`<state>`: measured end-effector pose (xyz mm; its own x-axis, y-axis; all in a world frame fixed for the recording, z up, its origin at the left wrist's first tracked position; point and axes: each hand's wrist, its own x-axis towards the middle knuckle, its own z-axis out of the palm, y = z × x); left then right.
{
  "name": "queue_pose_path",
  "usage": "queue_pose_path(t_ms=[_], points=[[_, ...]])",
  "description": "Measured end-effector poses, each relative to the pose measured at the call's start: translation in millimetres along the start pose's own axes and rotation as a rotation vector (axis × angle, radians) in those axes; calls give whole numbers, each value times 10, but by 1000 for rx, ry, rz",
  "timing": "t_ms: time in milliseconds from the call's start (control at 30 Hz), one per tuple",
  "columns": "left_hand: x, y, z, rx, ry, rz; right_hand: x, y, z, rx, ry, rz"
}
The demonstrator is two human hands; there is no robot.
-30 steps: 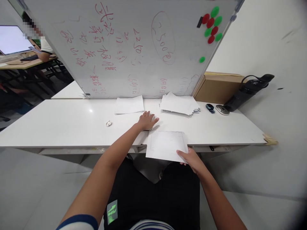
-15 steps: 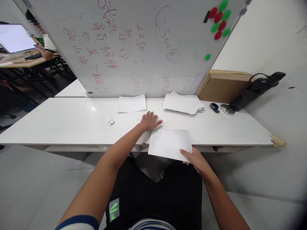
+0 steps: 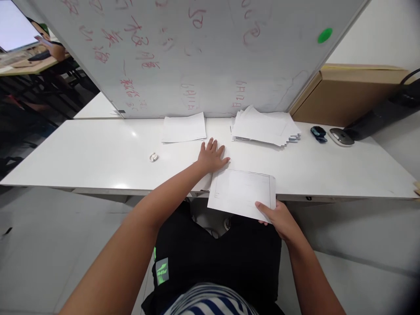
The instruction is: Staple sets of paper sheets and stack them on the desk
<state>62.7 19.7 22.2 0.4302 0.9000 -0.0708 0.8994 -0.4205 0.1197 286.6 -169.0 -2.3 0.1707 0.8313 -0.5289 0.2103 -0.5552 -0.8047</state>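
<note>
My right hand [image 3: 275, 216] pinches the lower right corner of a white paper sheet [image 3: 241, 190] with a thin printed border, thumb on top and fingers beneath. The sheet hangs partly over the desk's front edge, above my lap. My left hand [image 3: 212, 156] lies on the white desk [image 3: 131, 162] with its fingers spread, just beyond the sheet's upper left corner. Behind it is a thin pile of paper [image 3: 184, 127]. A thicker, uneven stack of paper [image 3: 262, 127] lies to the right, against the whiteboard.
A whiteboard [image 3: 210, 61] with red writing stands along the desk's back. At right are a cardboard box [image 3: 351, 96], a dark bottle [image 3: 387, 111], a computer mouse [image 3: 341, 137] and a dark watch-like item [image 3: 319, 134]. A small white ring-shaped item [image 3: 153, 157] lies at left.
The view has tilted down and closer to the desk. My left fingers have spread more and lie flatter. My right hand keeps its hold on the sheet, which has hardly moved on the desk.
</note>
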Motion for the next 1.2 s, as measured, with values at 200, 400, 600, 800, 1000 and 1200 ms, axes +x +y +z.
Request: queue_pose_path(t_ms=[200,400,600,800,1000,1200], points=[[14,13,21,-73,29,22,22,41,10,9,14,13],[-1,1,28,-19,38,7,-57,-54,61,26,25,-8],[5,-58,9,-95,4,17,-112,-86,118,62,26,-70],[-14,-144,-174,-416,30,74,-131,-79,170,87,48,-80],[-292,-295,-282,-831,121,-2,-225,-88,128,70,62,-121],[-706,-750,-210,-641,150,-180,-299,10,-96,3,234,-159]])
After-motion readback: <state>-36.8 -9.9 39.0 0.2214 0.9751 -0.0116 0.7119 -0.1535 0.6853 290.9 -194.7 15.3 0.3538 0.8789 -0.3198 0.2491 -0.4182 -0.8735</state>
